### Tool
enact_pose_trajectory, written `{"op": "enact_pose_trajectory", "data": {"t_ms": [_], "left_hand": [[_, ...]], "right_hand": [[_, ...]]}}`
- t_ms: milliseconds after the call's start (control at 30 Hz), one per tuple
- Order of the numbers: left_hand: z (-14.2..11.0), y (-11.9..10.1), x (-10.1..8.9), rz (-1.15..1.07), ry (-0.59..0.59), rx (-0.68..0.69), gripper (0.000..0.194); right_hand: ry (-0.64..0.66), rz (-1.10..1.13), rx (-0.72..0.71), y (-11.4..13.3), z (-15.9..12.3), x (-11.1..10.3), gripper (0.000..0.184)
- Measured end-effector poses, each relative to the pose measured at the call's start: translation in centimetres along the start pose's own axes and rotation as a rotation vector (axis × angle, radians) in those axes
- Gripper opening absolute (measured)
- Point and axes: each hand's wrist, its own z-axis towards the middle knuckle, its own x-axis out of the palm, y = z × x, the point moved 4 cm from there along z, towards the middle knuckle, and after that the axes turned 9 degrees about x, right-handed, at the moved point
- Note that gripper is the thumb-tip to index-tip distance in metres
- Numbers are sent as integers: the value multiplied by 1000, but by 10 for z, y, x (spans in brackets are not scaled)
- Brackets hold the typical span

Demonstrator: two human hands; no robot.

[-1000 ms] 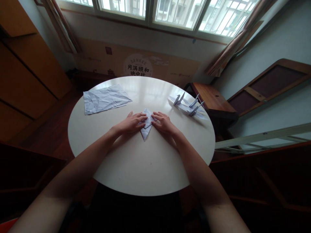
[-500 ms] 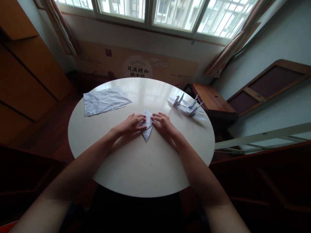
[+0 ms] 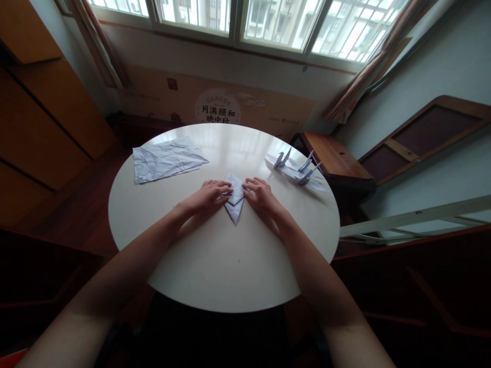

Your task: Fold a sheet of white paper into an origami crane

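Observation:
A folded piece of white paper (image 3: 236, 194), kite-shaped with its point toward me, lies on the white round table (image 3: 215, 260). At its left edge, my left hand (image 3: 215, 194) has its fingers curled onto the paper. My right hand (image 3: 259, 194) grips the opposite edge with bent fingers. A shorter layer with a V-shaped lower edge covers the upper part of the paper. The fingertips partly hide both side corners.
Creased white paper sheets (image 3: 166, 161) lie at the table's back left. Several folded paper cranes (image 3: 305, 176) stand at the back right, with flat paper under or beside them. A wooden side table (image 3: 337, 153) stands beyond the right edge.
The left fingers have drawn back toward the paper's left edge, uncovering its middle. The paper's lower point has shifted slightly right, and the right hand has moved a little right too.

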Motion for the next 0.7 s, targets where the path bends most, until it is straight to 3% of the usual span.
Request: {"op": "enact_pose_trajectory", "data": {"t_ms": [200,433,700], "left_hand": [[2,-4,-4,20,-15,-4,34],[2,-8,-16,1,-91,-79,51],[0,2,-22,81,-187,-350,51]], "right_hand": [[30,62,-97,2,1,1,30],[77,123,-105,-3,5,4,27],[88,144,-70,-4,6,6,28]]}}
